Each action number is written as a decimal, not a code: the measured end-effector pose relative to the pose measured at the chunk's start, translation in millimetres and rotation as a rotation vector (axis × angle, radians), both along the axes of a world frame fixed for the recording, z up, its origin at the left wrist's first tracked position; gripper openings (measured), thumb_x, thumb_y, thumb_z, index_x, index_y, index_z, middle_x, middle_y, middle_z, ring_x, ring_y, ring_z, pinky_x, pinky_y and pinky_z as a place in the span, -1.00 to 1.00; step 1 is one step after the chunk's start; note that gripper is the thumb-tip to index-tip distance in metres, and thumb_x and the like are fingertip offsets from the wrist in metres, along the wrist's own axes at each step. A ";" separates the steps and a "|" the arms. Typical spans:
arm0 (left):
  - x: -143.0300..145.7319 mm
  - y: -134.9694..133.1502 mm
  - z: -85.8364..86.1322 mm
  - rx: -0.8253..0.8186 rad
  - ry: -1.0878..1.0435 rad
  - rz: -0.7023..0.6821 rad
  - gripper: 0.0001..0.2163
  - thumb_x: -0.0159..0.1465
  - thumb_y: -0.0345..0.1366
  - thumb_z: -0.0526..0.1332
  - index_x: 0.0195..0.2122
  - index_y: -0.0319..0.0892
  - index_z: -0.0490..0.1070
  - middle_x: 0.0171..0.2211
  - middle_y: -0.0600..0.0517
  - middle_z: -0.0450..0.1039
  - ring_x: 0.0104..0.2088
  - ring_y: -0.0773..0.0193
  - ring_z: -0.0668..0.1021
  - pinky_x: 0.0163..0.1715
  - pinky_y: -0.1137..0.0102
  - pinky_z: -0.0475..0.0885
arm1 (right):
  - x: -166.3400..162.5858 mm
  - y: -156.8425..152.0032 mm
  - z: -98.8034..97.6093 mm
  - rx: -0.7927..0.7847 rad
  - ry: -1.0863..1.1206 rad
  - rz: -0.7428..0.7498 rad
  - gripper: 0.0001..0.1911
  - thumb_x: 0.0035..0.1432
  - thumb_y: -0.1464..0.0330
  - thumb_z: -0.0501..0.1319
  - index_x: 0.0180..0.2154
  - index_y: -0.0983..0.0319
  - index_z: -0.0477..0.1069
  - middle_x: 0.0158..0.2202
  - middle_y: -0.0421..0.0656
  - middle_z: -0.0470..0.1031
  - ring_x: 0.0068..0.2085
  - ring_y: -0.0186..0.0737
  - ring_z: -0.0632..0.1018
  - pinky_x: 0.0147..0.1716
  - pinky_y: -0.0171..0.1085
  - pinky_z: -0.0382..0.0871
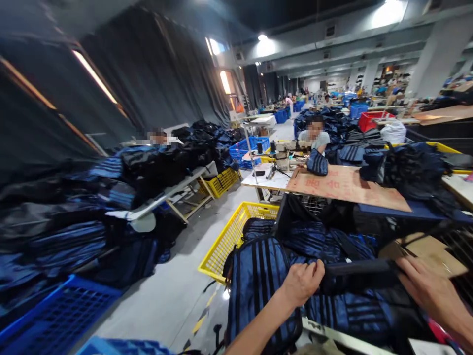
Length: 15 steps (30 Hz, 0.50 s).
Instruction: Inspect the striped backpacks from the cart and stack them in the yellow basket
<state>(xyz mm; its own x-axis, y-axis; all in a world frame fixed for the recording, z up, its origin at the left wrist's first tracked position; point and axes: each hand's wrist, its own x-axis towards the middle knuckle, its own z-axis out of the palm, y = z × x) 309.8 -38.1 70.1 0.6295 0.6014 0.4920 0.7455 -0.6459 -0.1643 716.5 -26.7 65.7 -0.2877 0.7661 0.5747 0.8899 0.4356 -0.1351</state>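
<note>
A black fabric strip (360, 270) spans between the two hands at the near right, above dark-blue striped fabric; the left hand (303, 282) grips its left end, the right hand (421, 277) its right end; just left stands a blue bag with black stripes (258, 281), overlapping the yellow crate (225, 241); farther off, a cardboard sheet (343, 183) bears red characters too blurred to read, its left edge over a white tabletop (268, 181); left of the crate, bare grey floor (158, 296) runs open toward the far aisle.
</note>
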 end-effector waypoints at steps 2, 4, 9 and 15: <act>11.8 -4.6 4.1 0.007 -0.089 0.011 -0.64 0.43 -0.53 0.10 0.22 -0.25 0.40 -0.30 -0.01 0.60 -0.42 0.23 0.62 -0.41 0.30 0.51 | 9.1 7.2 12.6 -0.014 -0.074 0.002 -0.62 0.49 0.11 0.04 -0.30 0.07 0.50 -0.32 -0.05 0.61 -0.35 -0.04 0.65 -0.45 -0.16 0.46; 20.1 -6.2 12.8 0.020 -0.191 0.009 -0.65 0.45 -0.52 0.09 0.22 -0.24 0.40 -0.30 -0.03 0.62 -0.39 0.21 0.64 -0.34 0.29 0.53 | 8.0 7.2 24.6 -0.029 -0.085 -0.040 -0.62 0.51 0.09 0.05 -0.30 0.09 0.47 -0.35 -0.06 0.60 -0.34 -0.02 0.65 -0.42 -0.15 0.47; 45.1 -16.3 41.5 -0.032 -0.272 -0.114 -0.68 0.50 -0.44 0.14 0.24 -0.19 0.44 -0.35 0.00 0.58 -0.37 0.21 0.63 -0.37 0.30 0.48 | -52.2 -22.5 39.3 -0.106 -0.008 0.114 -0.63 0.34 0.25 0.28 0.15 0.13 0.52 0.06 0.04 0.68 0.04 0.07 0.70 -0.01 -0.04 0.63; 60.7 -17.5 51.6 -0.436 -0.511 -0.135 -0.83 0.51 -0.16 0.27 0.03 -0.03 0.59 -0.24 -0.02 0.58 -0.19 0.17 0.62 -0.22 0.34 0.48 | -77.4 -55.3 47.0 -0.366 0.170 0.210 -0.45 0.33 0.47 0.18 0.27 0.03 0.55 -0.05 -0.14 0.77 -0.15 -0.09 0.78 -0.16 -0.23 0.68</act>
